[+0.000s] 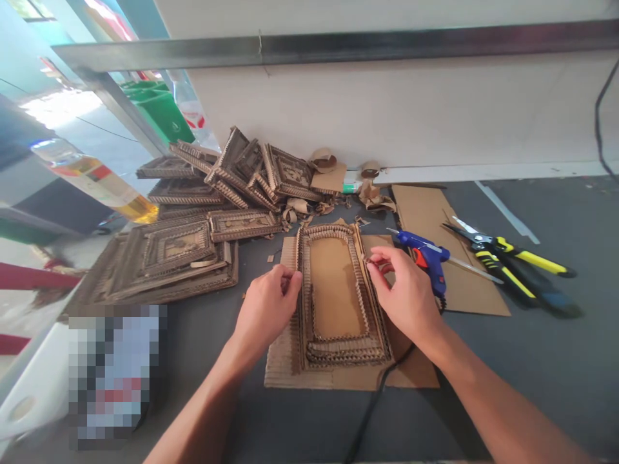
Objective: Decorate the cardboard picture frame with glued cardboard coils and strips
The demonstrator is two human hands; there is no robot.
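A rectangular cardboard frame piece (338, 290) with ridged, corrugated borders lies on a flat cardboard sheet (283, 367) in front of me. My left hand (273, 293) is at its left edge, fingers curled together; what they grip, if anything, is hidden. At the upper right edge, my right hand (399, 283) pinches a small brown cardboard bit (368, 261) between thumb and fingertips. Just beyond that hand rests a blue glue gun (425, 248), partly behind it, its black cable (382, 386) running across the sheet's lower part.
Stacked cardboard frames (178, 248) fill the left and back left, with paper scraps (377, 196) behind. Black and yellow cutters (512, 258) and a cardboard sheet (469, 290) lie right. A tilted bottle (101, 183) is at left; a metal bar (309, 48) crosses the back.
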